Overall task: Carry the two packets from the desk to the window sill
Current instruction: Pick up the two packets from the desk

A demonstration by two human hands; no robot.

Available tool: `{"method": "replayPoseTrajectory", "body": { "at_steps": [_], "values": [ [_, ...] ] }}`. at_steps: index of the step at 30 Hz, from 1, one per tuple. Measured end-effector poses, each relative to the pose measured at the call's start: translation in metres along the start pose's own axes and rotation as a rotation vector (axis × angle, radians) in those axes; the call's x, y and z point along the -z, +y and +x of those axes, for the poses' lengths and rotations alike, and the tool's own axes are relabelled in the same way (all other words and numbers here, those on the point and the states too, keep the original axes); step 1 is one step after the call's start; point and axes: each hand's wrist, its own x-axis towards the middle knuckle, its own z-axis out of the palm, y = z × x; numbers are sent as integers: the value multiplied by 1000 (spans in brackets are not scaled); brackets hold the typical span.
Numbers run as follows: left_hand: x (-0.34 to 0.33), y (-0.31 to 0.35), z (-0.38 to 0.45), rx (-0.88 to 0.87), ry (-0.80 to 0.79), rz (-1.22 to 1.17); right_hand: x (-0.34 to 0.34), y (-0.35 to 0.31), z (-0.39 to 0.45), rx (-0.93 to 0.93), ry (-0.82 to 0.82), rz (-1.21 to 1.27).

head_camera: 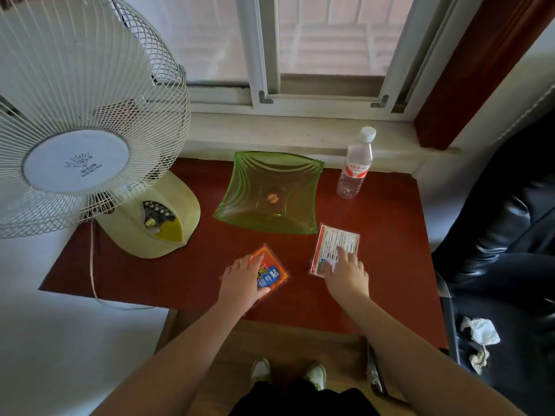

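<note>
my left hand point(244, 277) grips the orange packet point(271, 274) near the counter's point(156, 274) front edge. my right hand point(347, 273) lies open, fingers flat on the white packet point(338, 244) just beside the green dish point(271, 192). window sill point(300, 130) behind the counter's back edge.

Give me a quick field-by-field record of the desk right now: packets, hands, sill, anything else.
orange packet: on the desk, left hand closing on it, thumb at its near edge
white packet: flat on the desk, printed side up, right hand resting fingers on its near part
sill: no packet on it yet
desk: red top, below the sill
green dish: behind the packets, toward the sill
bottle: upright, right of the dish
fan: left end of desk
</note>
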Motion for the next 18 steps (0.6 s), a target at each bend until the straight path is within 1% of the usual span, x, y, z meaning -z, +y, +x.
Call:
{"method": "replayPoseTrajectory", "body": {
  "at_steps": [2, 5, 8, 15, 18],
  "values": [
    [-3, -1, 3, 24, -18, -32, 0, 1, 17, -134, 45, 50],
    [-7, -1, 5, 47, 27, -28, -1, 2, 39, -293, 104, 103],
    [-11, -1, 8, 75, 40, -39, -5, 3, 56, -422, 85, 143],
    [-15, -1, 9, 96, 73, -101, -13, 6, 71, -611, 91, 156],
    [-14, -1, 8, 93, 92, -97, -11, 10, 73, -638, 53, 138]
  ]
}}
